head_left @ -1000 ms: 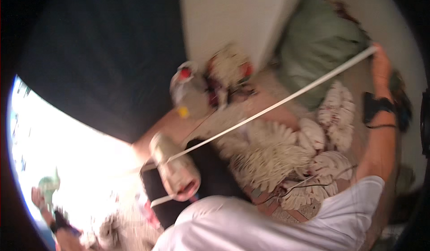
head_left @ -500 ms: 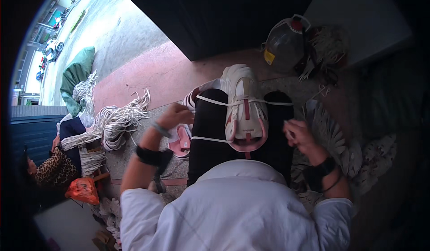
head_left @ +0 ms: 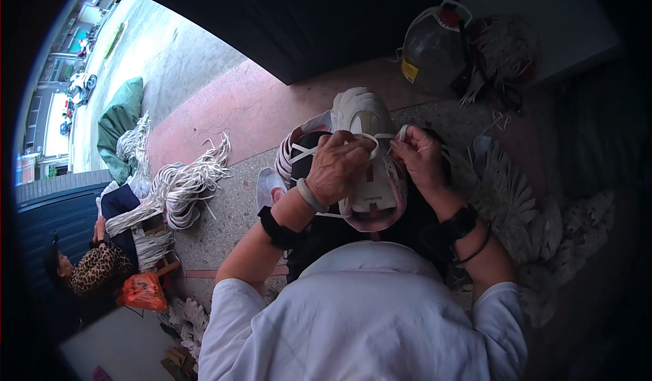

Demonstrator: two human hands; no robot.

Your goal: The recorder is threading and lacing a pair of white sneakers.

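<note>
A white and pink sneaker upper (head_left: 362, 109) lies across my lap, its toe pointing away from me and its heel opening near my belly. Over its throat, my left hand (head_left: 333, 167) is closed with curled fingers on a white shoelace (head_left: 375, 147) that loops beside its fingertips. On the other side, my right hand (head_left: 420, 155) pinches the lace near the shoe's right edge, thumb against fingers. A stretch of lace runs between the two hands. Both hands cover part of the eyelets.
Bundled white laces (head_left: 193, 180) lie left of my legs. Other pale shoe parts (head_left: 502, 197) are heaped at right. A large clear jug (head_left: 435, 51) stands ahead. Far left, a person in a leopard-print top (head_left: 102, 267) sits by an orange bag (head_left: 144, 291) and green sack (head_left: 121, 130).
Both hands have come inward from beside my knees to the shoe's throat and taken hold of the lace. The lace ends that stretched across my thighs are now drawn up.
</note>
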